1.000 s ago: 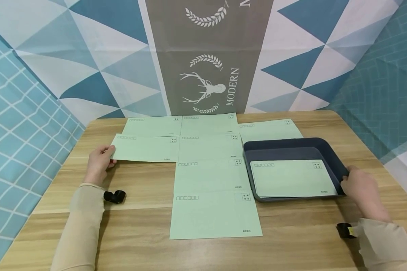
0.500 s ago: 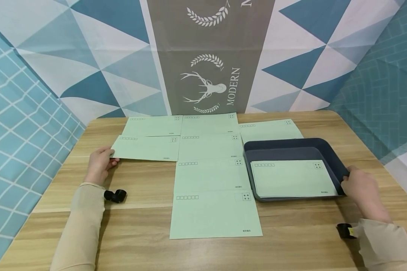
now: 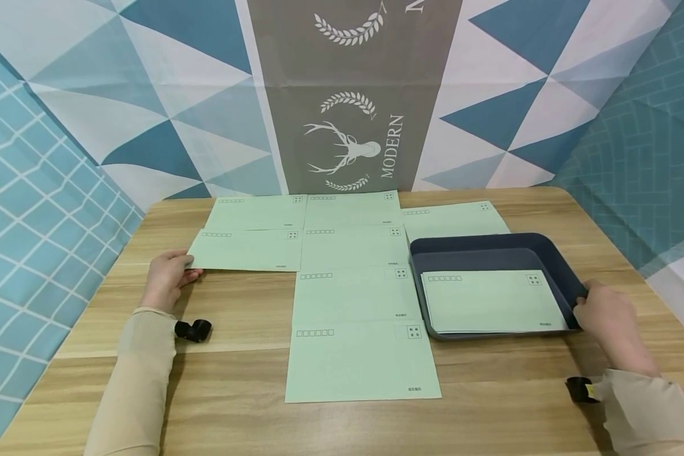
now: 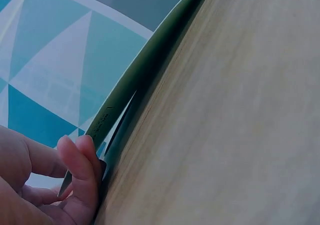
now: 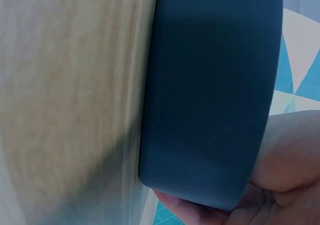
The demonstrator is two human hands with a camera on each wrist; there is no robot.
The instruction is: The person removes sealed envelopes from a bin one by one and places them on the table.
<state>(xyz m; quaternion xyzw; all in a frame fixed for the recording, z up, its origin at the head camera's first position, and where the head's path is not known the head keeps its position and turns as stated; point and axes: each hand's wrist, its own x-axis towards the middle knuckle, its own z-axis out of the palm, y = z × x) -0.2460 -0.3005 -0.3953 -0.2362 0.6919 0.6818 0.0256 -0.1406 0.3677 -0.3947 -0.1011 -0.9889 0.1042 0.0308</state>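
On the left of the table, my left hand (image 3: 168, 277) pinches the left end of a pale green envelope (image 3: 245, 249). In the left wrist view that envelope (image 4: 127, 82) is edge-on, its held end raised a little off the wood between thumb and fingers. My right hand (image 3: 608, 323) grips the right rim of a dark grey tray (image 3: 479, 244). A stack of green envelopes (image 3: 493, 301) lies inside the tray. From the right wrist, the tray's side wall (image 5: 210, 95) fills the middle, with my fingers curled at its lower corner.
A column of overlapping envelopes (image 3: 356, 361) runs down the table's middle. One envelope (image 3: 253, 212) lies at the back left, and another (image 3: 453, 218) behind the tray is partly covered. Patterned cloth (image 3: 353, 95) hangs behind the wooden table (image 3: 234, 405).
The left end of the pinched envelope has come down slightly, and the left hand has shifted a little with it. The right hand and the tray stay in place.
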